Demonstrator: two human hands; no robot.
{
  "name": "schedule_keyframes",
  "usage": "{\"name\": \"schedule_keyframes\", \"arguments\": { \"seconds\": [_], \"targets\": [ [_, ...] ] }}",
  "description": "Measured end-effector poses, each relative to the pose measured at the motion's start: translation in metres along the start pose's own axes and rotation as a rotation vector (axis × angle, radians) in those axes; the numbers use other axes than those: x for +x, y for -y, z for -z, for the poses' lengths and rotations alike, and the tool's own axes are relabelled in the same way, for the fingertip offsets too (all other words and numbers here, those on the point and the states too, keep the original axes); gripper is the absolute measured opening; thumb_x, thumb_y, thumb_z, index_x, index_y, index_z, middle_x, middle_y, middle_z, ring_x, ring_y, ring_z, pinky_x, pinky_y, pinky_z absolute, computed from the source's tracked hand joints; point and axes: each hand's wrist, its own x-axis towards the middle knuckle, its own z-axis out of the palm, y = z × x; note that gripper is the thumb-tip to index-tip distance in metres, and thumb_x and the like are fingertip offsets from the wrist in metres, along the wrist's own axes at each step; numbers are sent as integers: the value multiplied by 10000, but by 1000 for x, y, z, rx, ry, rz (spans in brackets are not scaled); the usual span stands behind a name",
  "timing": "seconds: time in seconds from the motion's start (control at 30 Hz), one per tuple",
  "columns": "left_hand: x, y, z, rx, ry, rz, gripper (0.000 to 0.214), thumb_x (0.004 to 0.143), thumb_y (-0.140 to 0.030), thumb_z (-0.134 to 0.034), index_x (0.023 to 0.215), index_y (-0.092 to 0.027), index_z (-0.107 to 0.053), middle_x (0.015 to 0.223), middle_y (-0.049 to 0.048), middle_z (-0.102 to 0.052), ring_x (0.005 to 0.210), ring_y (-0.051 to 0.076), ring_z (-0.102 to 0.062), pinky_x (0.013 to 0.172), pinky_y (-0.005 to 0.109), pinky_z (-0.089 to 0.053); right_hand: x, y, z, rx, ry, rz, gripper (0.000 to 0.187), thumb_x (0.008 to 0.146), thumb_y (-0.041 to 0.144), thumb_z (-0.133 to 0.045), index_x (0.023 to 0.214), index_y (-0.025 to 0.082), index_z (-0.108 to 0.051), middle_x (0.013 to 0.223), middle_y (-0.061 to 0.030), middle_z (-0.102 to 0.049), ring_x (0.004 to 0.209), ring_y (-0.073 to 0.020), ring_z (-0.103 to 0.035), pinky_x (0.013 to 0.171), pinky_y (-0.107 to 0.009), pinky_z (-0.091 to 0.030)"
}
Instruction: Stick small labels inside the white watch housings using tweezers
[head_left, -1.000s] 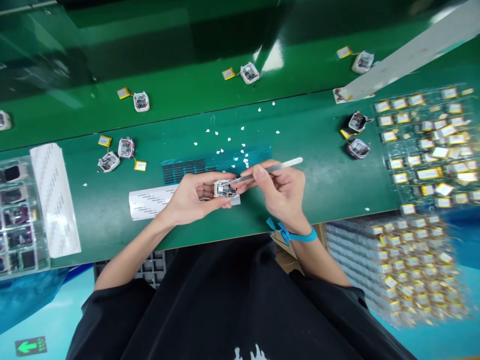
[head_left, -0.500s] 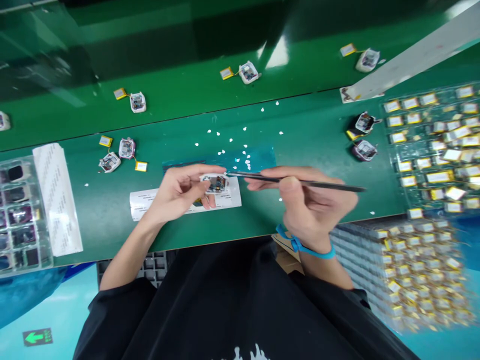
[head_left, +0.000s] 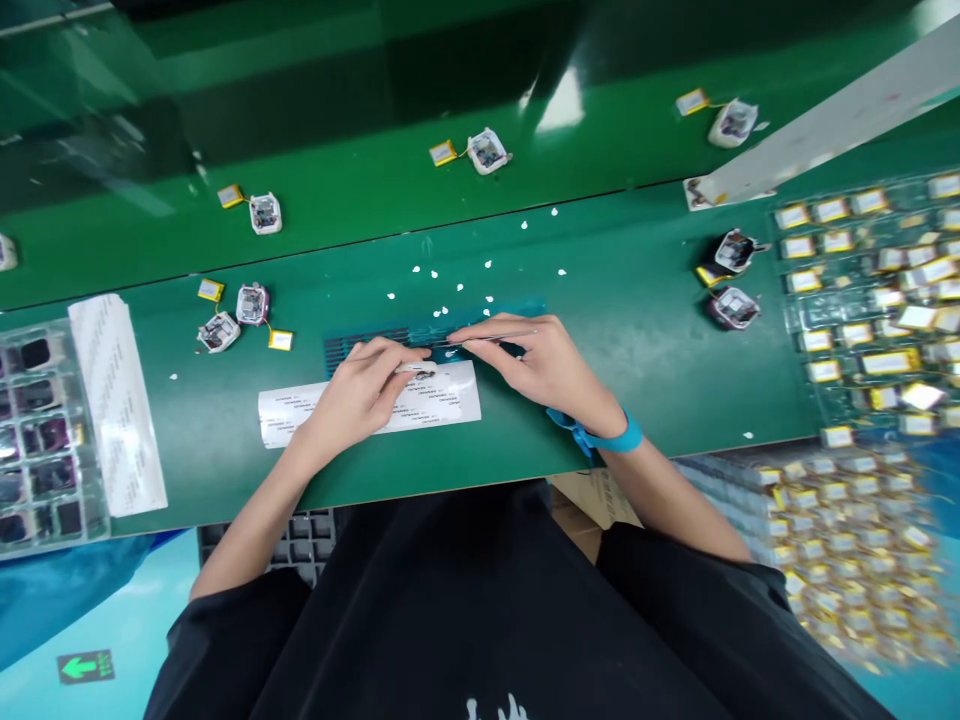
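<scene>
At centre frame my left hand pins the small module on the label strip to steady it; my right hand pinches tweezers, tip over the blue sheet.

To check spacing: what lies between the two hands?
In the head view, between left hand and right hand: tweezers tips, blue sheet, white strip.

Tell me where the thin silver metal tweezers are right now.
In the head view, the thin silver metal tweezers are pinched in the right hand at mid-table, tips pointing left over the blue gridded sheet, just above the white label strip.
</scene>
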Motion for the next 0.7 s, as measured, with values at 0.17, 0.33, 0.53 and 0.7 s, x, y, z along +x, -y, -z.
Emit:
{"name": "schedule_keyframes", "arguments": {
  "seconds": [0.17,0.33,0.53,0.7],
  "targets": [
    [0,6,-9,154,-39,-105,183,1027,-172,-483,1133,-168,-633,1118,108,-747,1052,257,-686,880,394,-489,-6,-9,-9,-181,-21,236,209,987,174,-589,1113,215,-751,1085,-13,-791,903,-173,-739,813,-331,-622],
    [3,2,-8,227,-36,-222,178,1011,-137,-477,1066,-165,-644,1154,120,-754,1027,250,-688,862,392,-497,4,-5,0,-292,-225,341,308,953,121,-612,1194,283,-712,1115,9,-785,695,-133,-678,669,-300,-595],
    [10,-29,4,-554,-424,16,146,1034,-212,-472,1044,-219,-618,1035,62,-771,792,172,-687,775,349,-538,26,16,9,-211,-531,392,335,952,129,-629,1220,315,-702,1112,11,-786,689,-138,-656,631,-310,-567],
    [29,-33,8,-1282,-525,521,146,983,-186,-524,864,-164,-606,855,64,-743,488,75,-513,516,233,-451,22,17,-4,-260,-563,510,398,945,107,-635,1306,276,-651,1134,-31,-777,735,-149,-707,606,-306,-581]
  ]
}}
